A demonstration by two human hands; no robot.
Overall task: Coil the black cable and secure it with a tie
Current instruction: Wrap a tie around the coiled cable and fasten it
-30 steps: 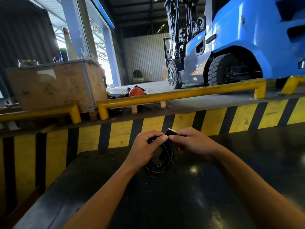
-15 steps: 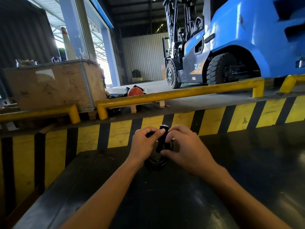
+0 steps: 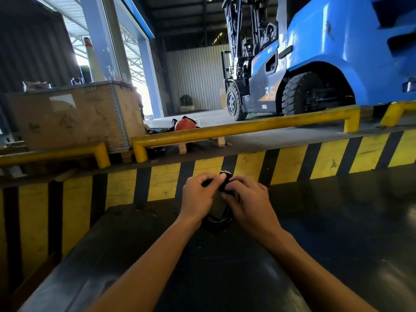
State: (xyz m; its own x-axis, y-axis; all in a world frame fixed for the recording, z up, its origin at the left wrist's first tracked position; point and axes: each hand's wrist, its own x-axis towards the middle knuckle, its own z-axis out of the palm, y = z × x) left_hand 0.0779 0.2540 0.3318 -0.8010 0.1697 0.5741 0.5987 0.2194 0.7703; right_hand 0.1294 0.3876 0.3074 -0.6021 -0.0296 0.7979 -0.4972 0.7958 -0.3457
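A warehouse loading dock — a blue forklift stands on concrete behind a yellow guard rail. Left of the forklift sit a wooden crate and corrugated metal walls; below the rail runs hazard striping.

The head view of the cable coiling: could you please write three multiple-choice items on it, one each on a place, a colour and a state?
1. Where is the black cable?
A. between both hands, above the dark table
B. on the yellow rail
C. on the crate

2. What colour is the forklift body?
A. red
B. blue
C. green

3. What state is the cable in?
A. stretched straight
B. cut apart
C. coiled in loops

Answers:
1 A, the left hand and right hand both grip it.
2 B, its panels are blue.
3 C, black loops hang below the hands.
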